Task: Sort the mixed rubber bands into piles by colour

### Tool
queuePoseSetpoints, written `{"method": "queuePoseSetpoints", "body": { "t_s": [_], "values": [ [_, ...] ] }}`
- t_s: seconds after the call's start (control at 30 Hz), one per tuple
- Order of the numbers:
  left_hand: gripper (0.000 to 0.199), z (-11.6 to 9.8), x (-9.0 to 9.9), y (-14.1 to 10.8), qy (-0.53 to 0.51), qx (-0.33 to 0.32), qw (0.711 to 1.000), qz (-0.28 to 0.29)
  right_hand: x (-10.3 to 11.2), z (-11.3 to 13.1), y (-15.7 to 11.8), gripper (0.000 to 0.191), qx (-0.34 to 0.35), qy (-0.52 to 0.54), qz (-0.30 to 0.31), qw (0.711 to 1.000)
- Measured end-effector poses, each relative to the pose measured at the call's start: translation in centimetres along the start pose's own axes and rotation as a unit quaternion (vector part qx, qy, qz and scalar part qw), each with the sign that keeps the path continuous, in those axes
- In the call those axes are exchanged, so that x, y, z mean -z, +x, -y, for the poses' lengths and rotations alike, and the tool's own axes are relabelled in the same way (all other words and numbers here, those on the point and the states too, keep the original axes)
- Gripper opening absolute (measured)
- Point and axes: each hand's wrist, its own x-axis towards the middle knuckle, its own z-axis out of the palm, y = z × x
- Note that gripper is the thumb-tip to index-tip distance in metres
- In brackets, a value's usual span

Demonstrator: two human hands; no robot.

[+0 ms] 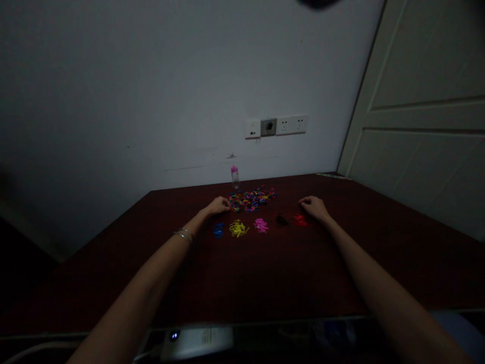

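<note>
On a dark red table (242,283), five small piles are laid in a row, left to right: blue (218,230), yellow (238,228), pink (261,225), black (281,219) and red (300,220). Behind them, the left hand (220,205) is placed at the left edge of a mixed multicolored heap (253,199), its fingers curled. The right hand (312,206) is held just beyond the red pile, fingers bent; whether anything is gripped by either cannot be told. Farther back, a clear bottle with a pink top (235,178) is stood near the wall (189,101).
</note>
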Motion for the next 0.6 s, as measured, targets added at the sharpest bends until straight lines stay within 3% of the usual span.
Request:
{"method": "queuePoseSetpoints", "body": {
  "t_s": [0.27, 0.47, 0.6],
  "values": [
    [0.013, -0.3, 0.2, -0.1, 0.025, 0.026, 0.999, -0.011, -0.2, -0.3, 0.1, 0.027, 0.002, 0.003, -0.001, 1.0],
    [0.013, -0.3, 1.6, 0.3, 0.123, 0.064, 0.989, -0.047, -0.2, -0.3, 0.1, 0.027, 0.002, 0.002, -0.003, 1.0],
    [0.014, -1.4, 1.8, 1.3, 0.125, 0.065, 0.987, -0.081, -0.2, -0.3, 0.1, 0.027, 0.004, -0.001, 0.0, 1.0]
  ]
}}
